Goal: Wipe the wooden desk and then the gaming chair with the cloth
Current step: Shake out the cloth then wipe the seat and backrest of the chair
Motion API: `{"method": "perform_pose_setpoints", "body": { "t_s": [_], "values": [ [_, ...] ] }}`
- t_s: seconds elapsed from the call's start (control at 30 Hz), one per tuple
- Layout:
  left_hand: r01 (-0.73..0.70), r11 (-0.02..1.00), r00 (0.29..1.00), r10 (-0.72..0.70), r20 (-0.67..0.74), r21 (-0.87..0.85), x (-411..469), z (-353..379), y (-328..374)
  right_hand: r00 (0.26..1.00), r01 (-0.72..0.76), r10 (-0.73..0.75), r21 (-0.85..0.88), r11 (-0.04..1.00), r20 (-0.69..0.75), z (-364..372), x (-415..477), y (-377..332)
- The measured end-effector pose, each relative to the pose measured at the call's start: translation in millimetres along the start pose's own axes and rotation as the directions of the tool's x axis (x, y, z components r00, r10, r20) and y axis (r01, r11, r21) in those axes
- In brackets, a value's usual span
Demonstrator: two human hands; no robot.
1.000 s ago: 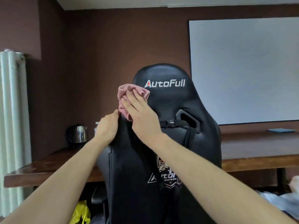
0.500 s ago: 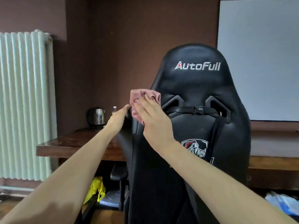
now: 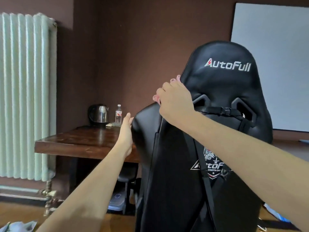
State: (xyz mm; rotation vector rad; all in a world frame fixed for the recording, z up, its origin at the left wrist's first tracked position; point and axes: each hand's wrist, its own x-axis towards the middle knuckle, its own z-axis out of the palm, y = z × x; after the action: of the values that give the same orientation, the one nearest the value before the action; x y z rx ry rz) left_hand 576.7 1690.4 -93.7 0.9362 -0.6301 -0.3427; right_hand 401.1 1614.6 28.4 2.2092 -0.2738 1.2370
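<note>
The black gaming chair (image 3: 225, 91) stands with its back to me, in front of the wooden desk (image 3: 87, 139). My right hand (image 3: 175, 101) grips the pink cloth (image 3: 156, 97) against the left edge of the chair back, just below the headrest. The hand curls over the edge, so only small pink bits of cloth show past it. My left hand (image 3: 126, 133) rests with straight fingers on the chair's left shoulder wing.
A steel kettle (image 3: 98, 114) and a small water bottle (image 3: 118, 114) stand at the desk's far corner. A white radiator (image 3: 26, 91) covers the left wall. A whiteboard (image 3: 275, 56) hangs behind the chair. Boxes and papers lie on the floor under the desk.
My view has swung left, so the chair now sits to the right. My right hand has carried the cloth from the back panel up onto the chair's left edge.
</note>
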Motion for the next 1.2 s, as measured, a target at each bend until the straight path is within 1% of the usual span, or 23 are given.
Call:
{"method": "perform_pose_setpoints", "body": {
  "t_s": [0.07, 0.13, 0.17, 0.23, 0.3, 0.33, 0.37, 0.4, 0.43, 0.5, 0.57, 0.63, 0.67, 0.73, 0.83, 0.87, 0.9, 0.93, 0.97, 1.03, 1.1, 1.13, 1.2],
  "values": [
    [0.045, 0.998, 0.998, -0.044, 0.045, -0.031, -11.7, -2.0, -16.3, 1.0, 0.003, -0.003, 0.002, 1.0, 0.006, 5.6, -9.2, -34.9],
    [0.033, 0.999, 0.997, -0.032, 0.066, -0.004, -23.5, -6.4, -41.5, 0.991, 0.123, -0.12, -0.04, 0.992, 0.065, 23.5, -35.4, -75.5],
    [0.047, 0.998, 0.997, -0.045, 0.056, -0.036, -28.3, -10.6, -52.2, 0.977, 0.166, -0.168, 0.026, 0.986, 0.129, 33.2, -51.7, -90.8],
    [0.142, 0.974, 0.989, -0.134, 0.057, -0.179, -34.0, -21.4, -67.1, 0.917, 0.291, -0.313, 0.119, 0.949, 0.248, 50.8, -80.0, -107.5],
    [0.264, 0.885, 0.964, -0.236, 0.12, -0.384, -36.4, -32.8, -72.3, 0.874, 0.395, -0.399, 0.072, 0.916, 0.279, 49.9, -88.4, -101.6],
    [0.276, 0.857, 0.961, -0.233, 0.151, -0.435, -35.9, -35.7, -71.6, 0.9, 0.355, -0.365, 0.086, 0.931, 0.24, 45.0, -81.6, -93.5],
    [0.262, 0.862, 0.964, -0.215, 0.154, -0.435, -35.0, -37.6, -70.7, 0.917, 0.333, -0.34, 0.069, 0.94, 0.208, 40.7, -67.5, -82.8],
    [0.261, 0.86, 0.964, -0.214, 0.155, -0.438, -35.2, -38.9, -70.6, 0.939, 0.326, -0.323, -0.006, 0.945, 0.121, 36.9, -51.3, -72.7],
    [0.28, 0.852, 0.959, -0.225, 0.174, -0.441, -34.9, -38.7, -72.4, 0.955, 0.292, -0.284, -0.11, 0.95, 0.086, 32.8, -34.2, -61.0],
    [0.317, 0.833, 0.947, -0.25, 0.203, -0.453, -36.6, -39.8, -75.2, 0.987, 0.154, -0.144, -0.176, 0.972, 0.066, 28.8, -7.4, -41.2],
    [0.318, 0.834, 0.946, -0.245, 0.213, -0.45, -38.1, -43.3, -81.2, 0.985, 0.105, -0.083, -0.143, 0.984, 0.149, 26.5, -3.6, -42.4],
    [0.324, 0.84, 0.943, -0.251, 0.217, -0.436, -44.4, -44.7, -84.1, 0.972, 0.181, -0.141, -0.212, 0.96, 0.189, 35.0, -20.8, -63.8],
    [0.327, 0.842, 0.942, -0.254, 0.22, -0.428, -46.0, -46.0, -86.3, 0.962, 0.248, -0.206, -0.252, 0.936, 0.182, 41.1, -36.5, -76.4],
    [0.328, 0.841, 0.941, -0.253, 0.223, -0.431, -50.4, -48.5, -87.5, 0.927, 0.346, -0.28, -0.28, 0.896, 0.248, 51.5, -75.1, -105.2],
    [0.335, 0.799, 0.942, -0.293, 0.163, -0.499, -50.3, -54.6, -91.6, 0.914, 0.388, -0.316, -0.328, 0.861, 0.252, 66.9, -137.8, -137.5],
    [0.334, 0.799, 0.942, -0.307, 0.139, -0.5, -49.8, -56.3, -92.5, 0.874, 0.461, -0.36, -0.322, 0.827, 0.327, 69.9, -152.6, -138.1],
    [0.345, 0.802, 0.938, -0.318, 0.141, -0.487, -50.4, -57.3, -93.5, 0.816, 0.545, -0.423, -0.283, 0.789, 0.394, 69.8, -159.2, -134.9],
    [0.359, 0.804, 0.933, -0.323, 0.157, -0.475, -50.8, -57.9, -94.1, 0.775, 0.59, -0.462, -0.231, 0.773, 0.432, 65.2, -154.1, -127.8],
    [0.364, 0.806, 0.932, -0.313, 0.184, -0.466, -51.1, -57.3, -94.0, 0.774, 0.588, -0.485, -0.176, 0.79, 0.408, 56.9, -143.0, -118.6],
    [0.363, 0.798, 0.928, -0.261, 0.267, -0.482, -51.8, -54.5, -93.8, 0.891, 0.416, -0.393, -0.061, 0.907, 0.23, 38.7, -109.2, -90.0],
    [0.382, 0.755, 0.915, -0.23, 0.331, -0.532, -51.4, -54.0, -95.6, 0.961, 0.268, -0.258, -0.113, 0.957, 0.096, 20.0, -75.1, -60.3],
    [0.388, 0.738, 0.913, -0.224, 0.342, -0.552, -51.5, -53.4, -96.5, 0.972, 0.232, -0.225, -0.142, 0.962, 0.062, 13.5, -62.8, -46.9],
    [0.381, 0.74, 0.917, -0.225, 0.329, -0.554, -53.0, -51.8, -99.4, 0.982, 0.186, -0.183, -0.123, 0.975, 0.036, 10.5, -52.9, -33.3]
  ]
}}
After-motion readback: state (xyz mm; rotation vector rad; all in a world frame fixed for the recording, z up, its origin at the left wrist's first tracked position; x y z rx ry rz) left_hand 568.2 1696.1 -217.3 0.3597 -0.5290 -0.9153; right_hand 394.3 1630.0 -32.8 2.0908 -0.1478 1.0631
